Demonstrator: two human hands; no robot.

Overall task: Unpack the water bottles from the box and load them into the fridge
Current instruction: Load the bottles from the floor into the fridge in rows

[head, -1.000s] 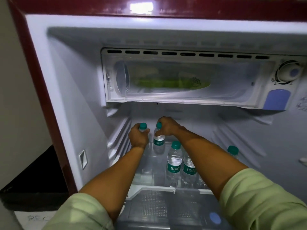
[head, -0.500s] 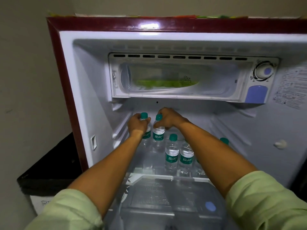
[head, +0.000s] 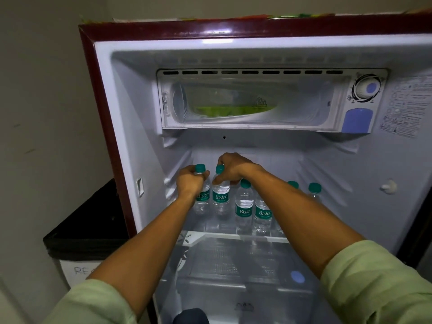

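A plain grey wall (head: 42, 94) stands dim at left, with a black-lined bin (head: 86, 232) against it.

A: Bottles on the shelf (head: 233, 235), count?
B: Six with green caps showing: bottle one (head: 203, 197) and bottle two (head: 221, 195), each under a hand; bottle three (head: 244, 206); bottle four (head: 263, 213); and two more at right, cap five (head: 293, 184) and bottle six (head: 314, 190).
A: Hands?
B: Two, left hand (head: 189, 182) and right hand (head: 233, 168).
A: Fridge (head: 140, 33)?
B: One. One freezer flap (head: 252, 101), one dial (head: 367, 88).
A: Outside?
B: One bin (head: 86, 232).
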